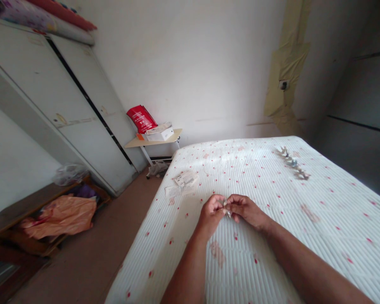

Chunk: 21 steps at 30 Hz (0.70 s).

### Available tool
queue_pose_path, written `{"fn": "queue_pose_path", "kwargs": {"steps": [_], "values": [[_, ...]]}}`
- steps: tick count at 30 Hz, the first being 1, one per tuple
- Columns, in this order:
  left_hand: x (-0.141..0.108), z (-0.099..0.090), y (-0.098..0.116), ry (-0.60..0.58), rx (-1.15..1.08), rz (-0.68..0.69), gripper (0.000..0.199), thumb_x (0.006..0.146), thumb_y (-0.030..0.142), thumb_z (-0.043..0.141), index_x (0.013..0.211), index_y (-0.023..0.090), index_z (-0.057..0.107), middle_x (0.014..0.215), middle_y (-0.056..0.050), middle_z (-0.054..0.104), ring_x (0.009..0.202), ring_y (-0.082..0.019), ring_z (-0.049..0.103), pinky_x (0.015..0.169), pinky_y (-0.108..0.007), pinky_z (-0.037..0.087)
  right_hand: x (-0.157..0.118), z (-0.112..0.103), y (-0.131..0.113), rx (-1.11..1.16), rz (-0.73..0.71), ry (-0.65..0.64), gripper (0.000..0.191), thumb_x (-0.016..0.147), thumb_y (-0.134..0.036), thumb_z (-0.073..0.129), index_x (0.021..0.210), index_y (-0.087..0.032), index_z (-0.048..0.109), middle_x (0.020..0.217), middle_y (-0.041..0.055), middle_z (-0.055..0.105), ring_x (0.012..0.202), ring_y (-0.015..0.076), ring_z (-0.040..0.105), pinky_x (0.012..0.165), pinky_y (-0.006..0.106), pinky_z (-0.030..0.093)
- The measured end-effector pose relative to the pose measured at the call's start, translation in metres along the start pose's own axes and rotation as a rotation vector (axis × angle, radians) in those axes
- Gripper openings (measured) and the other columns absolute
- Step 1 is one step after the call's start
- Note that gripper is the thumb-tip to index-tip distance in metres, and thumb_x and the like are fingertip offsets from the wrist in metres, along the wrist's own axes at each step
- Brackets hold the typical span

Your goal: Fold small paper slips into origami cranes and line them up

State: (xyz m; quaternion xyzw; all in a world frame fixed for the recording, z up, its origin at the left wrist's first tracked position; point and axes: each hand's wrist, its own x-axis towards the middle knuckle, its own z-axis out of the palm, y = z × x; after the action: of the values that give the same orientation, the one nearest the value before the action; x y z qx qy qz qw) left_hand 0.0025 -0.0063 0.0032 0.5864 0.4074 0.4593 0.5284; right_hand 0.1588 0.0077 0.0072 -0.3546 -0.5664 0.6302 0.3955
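Above the bed (pixel 240 253), my left hand (pixel 213 211) and my right hand (pixel 245 209) meet at a small folded paper piece (pixel 228 214). Fingertips of both hands pinch it, and they hide most of its shape. Just beyond my left hand lie flat printed paper sheets (pixel 186 179), overlapping one another. Farther off to the right, several small folded paper figures (pixel 292 162) with pointed tips stand in a slanting row on the bedcover.
A small table (pixel 176 134) by the wall bears a red bag (pixel 142 119) and a white box (pixel 161 134). Tall cabinets (pixel 79 97) stand at left. Below them, an orange plastic bag (pixel 63 215) lies on a wooden bench (pixel 22 202). A wall socket (pixel 284 85) shows at right.
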Motion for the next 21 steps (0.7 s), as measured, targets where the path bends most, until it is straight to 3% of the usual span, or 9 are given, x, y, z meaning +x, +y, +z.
{"fn": "queue_pose_path", "kwargs": {"steps": [21], "values": [[-0.0002, 0.0020, -0.0003, 0.058, -0.048, -0.037, 0.027, 0.070, 0.021, 0.059, 0.096, 0.015, 0.053, 0.067, 0.001, 0.057, 0.060, -0.010, 0.052, 0.059, -0.021, 0.037, 0.0003, -0.0009, 0.0012, 0.055, 0.006, -0.001, 0.026, 0.070, -0.039, 0.065, 0.074, -0.016, 0.054, 0.055, -0.0056, 0.055, 0.039, 0.0052, 0.045, 0.040, 0.019, 0.031]]}}
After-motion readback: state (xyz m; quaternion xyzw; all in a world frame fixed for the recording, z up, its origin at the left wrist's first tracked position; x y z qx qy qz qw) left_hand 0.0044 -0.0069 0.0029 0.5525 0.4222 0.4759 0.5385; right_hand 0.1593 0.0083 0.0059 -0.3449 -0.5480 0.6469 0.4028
